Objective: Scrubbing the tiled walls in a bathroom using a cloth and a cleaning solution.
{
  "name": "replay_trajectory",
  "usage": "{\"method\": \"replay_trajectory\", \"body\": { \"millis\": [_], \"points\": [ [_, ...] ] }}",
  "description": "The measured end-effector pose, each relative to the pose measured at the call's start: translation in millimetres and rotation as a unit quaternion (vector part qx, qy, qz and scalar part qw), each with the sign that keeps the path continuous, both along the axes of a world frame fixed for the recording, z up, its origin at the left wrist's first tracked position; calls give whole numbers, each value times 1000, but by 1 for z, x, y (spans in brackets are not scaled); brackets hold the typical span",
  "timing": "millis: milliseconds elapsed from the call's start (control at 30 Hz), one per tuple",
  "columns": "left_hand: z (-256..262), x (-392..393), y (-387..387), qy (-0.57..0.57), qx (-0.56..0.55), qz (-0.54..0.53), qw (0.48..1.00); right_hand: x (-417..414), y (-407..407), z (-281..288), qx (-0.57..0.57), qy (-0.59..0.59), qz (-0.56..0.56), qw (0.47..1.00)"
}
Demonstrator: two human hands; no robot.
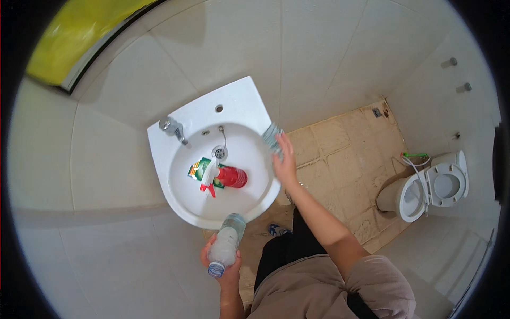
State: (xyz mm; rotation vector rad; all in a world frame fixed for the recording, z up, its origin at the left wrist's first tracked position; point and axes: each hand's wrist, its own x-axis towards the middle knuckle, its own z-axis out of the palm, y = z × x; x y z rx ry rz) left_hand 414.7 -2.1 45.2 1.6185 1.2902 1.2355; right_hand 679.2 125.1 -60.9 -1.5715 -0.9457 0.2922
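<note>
My left hand point(228, 263) grips a clear plastic bottle point(226, 249) just in front of the washbasin. Its blue-ringed neck tilts down toward me, and whitish contents show through the wall. At the basin's right rim, my right hand point(285, 163) has its fingers around a clear, ribbed container point(273, 139), blurred. Inside the white ceramic washbasin point(255, 107) lies a red spray bottle point(233, 177) with a white head and red trigger. Partly beneath it is a green packet point(203, 165) bearing print.
A chrome tap point(173, 128) stands at the basin's left back, and a chain runs near the drain point(219, 152). To the right is a toilet point(412, 197) with a hose. A yellow-covered, dark-edged panel point(87, 40) sits upper left. Tiled walls surround the stained floor point(338, 159).
</note>
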Motion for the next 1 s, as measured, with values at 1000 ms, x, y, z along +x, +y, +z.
{"method": "replay_trajectory", "body": {
  "millis": [1000],
  "points": [
    [-142, -138, -169, -145, -122, 447, 874, -145, -59, -34, -7, -619, 558, 553]
  ]
}}
